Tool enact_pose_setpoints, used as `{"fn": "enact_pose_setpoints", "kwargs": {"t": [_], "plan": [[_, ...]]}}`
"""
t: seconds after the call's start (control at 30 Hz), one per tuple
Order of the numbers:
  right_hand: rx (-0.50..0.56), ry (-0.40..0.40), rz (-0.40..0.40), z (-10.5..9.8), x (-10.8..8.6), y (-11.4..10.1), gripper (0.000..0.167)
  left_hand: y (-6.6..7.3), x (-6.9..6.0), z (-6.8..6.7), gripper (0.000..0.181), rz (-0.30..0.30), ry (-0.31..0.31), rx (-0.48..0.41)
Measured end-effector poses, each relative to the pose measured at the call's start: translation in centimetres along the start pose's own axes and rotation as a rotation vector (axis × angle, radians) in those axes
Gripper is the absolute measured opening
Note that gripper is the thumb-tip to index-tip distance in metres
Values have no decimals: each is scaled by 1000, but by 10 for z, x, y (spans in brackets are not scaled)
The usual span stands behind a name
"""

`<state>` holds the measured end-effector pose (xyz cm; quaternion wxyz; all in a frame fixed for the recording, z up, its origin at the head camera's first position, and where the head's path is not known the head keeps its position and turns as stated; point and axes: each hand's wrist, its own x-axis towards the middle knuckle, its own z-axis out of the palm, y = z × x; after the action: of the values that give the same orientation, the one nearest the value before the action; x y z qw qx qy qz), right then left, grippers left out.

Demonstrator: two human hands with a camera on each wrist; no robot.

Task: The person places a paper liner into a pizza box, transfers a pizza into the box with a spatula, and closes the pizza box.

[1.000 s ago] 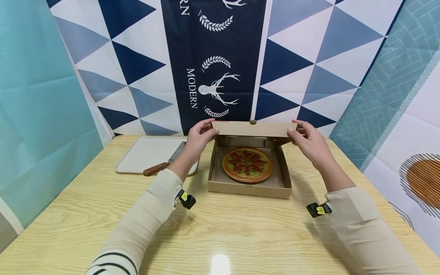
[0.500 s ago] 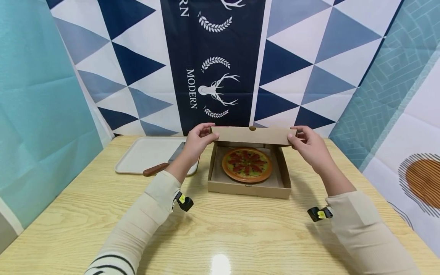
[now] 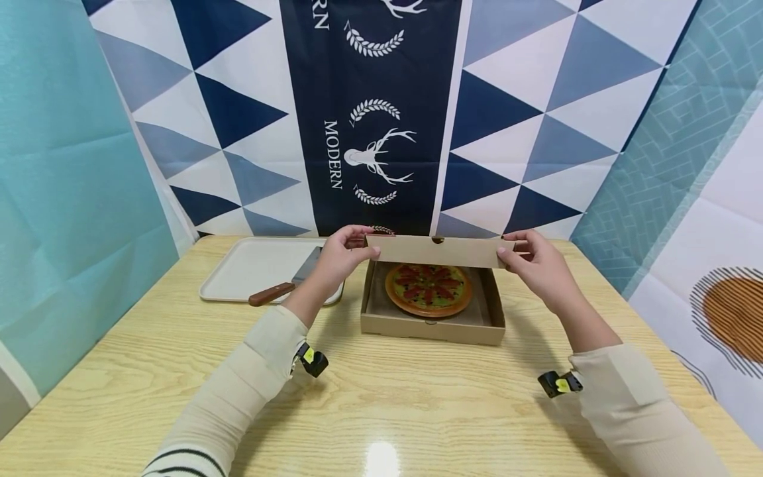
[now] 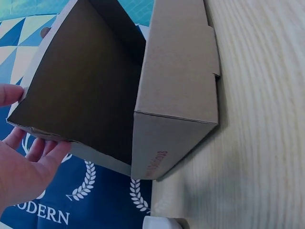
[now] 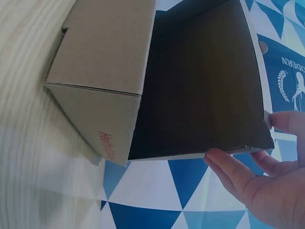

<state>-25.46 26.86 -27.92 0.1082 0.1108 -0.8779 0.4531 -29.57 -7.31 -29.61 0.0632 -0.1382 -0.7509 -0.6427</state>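
A cardboard pizza box (image 3: 432, 328) stands on the table with its lid (image 3: 441, 250) partly raised. Inside lies a round pizza (image 3: 428, 295) with red and green topping, its far edge hidden by the lid's front flap. My left hand (image 3: 341, 260) grips the lid's left front corner, thumb on the flap and fingers along the side. At the opposite corner, my right hand (image 3: 539, 266) holds the lid the same way. Both wrist views show the dark underside of the lid (image 4: 86, 86) between the fingers and the box.
Left of the box lies a white tray (image 3: 244, 265). A spatula (image 3: 271, 293) with a brown handle and metal blade rests across its right part, partly covered by my left arm. Patterned cloth (image 3: 369, 112) hangs behind the wooden table (image 3: 411, 411).
Both hands have lowered the lid's front edge toward the box. The flap now covers the far edge of the pizza. Tray and spatula have stayed in place.
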Motion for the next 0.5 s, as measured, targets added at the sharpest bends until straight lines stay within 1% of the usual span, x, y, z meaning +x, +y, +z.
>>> {"fn": "enact_pose_setpoints", "kwargs": {"t": [0.23, 0.5], "plan": [[-22, -18, 17, 0, -5, 2, 53, -6, -5, -1, 42, -27, -11, 62], [-65, -42, 45, 1, -10, 5, 53, -9, -12, -2, 44, -31, -39, 90]]}}
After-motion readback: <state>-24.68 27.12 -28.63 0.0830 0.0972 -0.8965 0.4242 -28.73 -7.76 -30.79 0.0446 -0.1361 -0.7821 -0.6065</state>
